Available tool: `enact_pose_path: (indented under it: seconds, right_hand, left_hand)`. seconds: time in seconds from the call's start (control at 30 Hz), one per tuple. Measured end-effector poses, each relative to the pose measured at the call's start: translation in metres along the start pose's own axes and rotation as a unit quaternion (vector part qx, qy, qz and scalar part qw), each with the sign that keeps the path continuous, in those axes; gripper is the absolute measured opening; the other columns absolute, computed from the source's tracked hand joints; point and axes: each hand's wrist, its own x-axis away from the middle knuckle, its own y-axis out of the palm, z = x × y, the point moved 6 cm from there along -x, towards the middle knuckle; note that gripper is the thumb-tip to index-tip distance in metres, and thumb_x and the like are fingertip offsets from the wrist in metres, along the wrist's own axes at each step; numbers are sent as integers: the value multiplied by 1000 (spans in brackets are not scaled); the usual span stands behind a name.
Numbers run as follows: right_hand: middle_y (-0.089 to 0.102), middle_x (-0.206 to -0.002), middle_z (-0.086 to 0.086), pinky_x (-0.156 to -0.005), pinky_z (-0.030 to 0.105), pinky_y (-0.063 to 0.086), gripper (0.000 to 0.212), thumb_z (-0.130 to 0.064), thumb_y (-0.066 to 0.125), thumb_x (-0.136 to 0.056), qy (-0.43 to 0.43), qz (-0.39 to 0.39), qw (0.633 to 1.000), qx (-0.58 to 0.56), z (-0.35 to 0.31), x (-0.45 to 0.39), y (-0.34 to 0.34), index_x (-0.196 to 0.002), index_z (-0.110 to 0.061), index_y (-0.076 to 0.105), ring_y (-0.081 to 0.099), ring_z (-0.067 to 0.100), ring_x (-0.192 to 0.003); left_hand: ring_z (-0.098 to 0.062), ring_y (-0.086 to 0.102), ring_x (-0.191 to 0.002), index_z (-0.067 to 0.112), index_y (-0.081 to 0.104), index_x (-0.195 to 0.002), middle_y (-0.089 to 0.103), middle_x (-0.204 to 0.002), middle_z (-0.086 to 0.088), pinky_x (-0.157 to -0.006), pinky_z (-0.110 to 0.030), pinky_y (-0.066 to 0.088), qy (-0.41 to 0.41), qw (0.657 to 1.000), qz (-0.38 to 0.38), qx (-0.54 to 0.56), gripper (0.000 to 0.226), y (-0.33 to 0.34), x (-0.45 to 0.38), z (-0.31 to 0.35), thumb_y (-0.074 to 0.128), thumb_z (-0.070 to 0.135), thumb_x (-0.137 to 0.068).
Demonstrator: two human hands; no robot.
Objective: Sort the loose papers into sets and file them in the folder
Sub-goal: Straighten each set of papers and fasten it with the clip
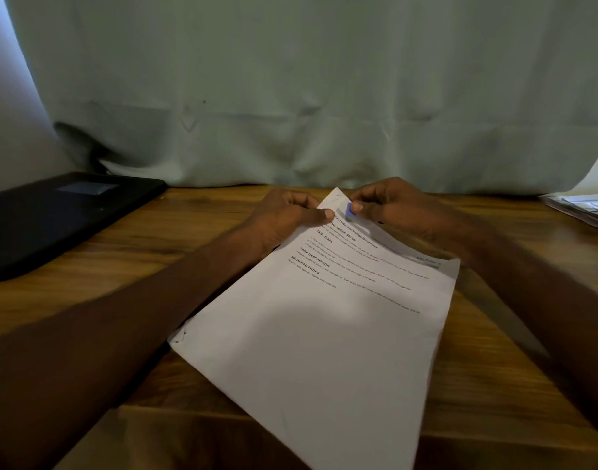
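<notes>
A set of papers (324,334) lies skewed near the table's (121,245) front edge, its near corner cut off by the frame; how many sheets it holds cannot be told. At its far corner, the left hand (284,218) presses thumb onto the top sheet, fingers curled beneath — pinching the set. The right hand (389,205) pinches one small blue clip (349,210) against that corner. One black folder (60,215) lies at the left edge; more papers (586,208), blurred and cut off, at the right edge.
</notes>
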Motion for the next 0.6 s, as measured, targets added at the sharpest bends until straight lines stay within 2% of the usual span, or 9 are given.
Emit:
enact_pose_path:
  seconds: [0.1, 0.23, 0.4, 0.6]
  right_hand:
    - [76, -96, -15, -65, 6, 46, 20, -30, 64, -100, -1, 6, 1000, 7, 0, 0, 0, -112, -20, 76, 69, -7, -84]
    - [77, -99, -10, -79, 22, 51, 22, -33, 64, -100, 3, 15, 1000, 11, -1, -1, 1, -113, -20, 77, 71, 5, -92]
    - [76, -97, -15, -64, 6, 46, 20, -32, 63, -101, 6, 3, 1000, 6, -4, 0, 2, -112, -22, 76, 69, -6, -82]
    - [77, -98, -11, -67, 7, 47, 19, -31, 64, -100, 13, 15, 1000, -7, -2, 1, 4, -110, -21, 77, 69, -3, -84]
  left_hand:
    - [-19, 73, -66, -10, 71, -96, 76, -88, -19, -57, -22, 54, 6, 1000, 2, 5, 24, 0, 0, 1, 82, 7, -82]
    - [-24, 72, -72, -13, 70, -93, 74, -92, -25, -64, -25, 58, 34, 999, 9, 16, 21, 0, -3, 2, 80, 2, -82]
    - [-19, 73, -69, -12, 69, -93, 75, -81, -15, -63, -25, 57, 37, 998, 16, 38, 20, 1, -5, 0, 80, 1, -82]
    - [-15, 71, -62, -16, 68, -98, 75, -80, -15, -58, -21, 54, 40, 998, 20, 35, 25, 3, -1, 3, 79, 1, -84]
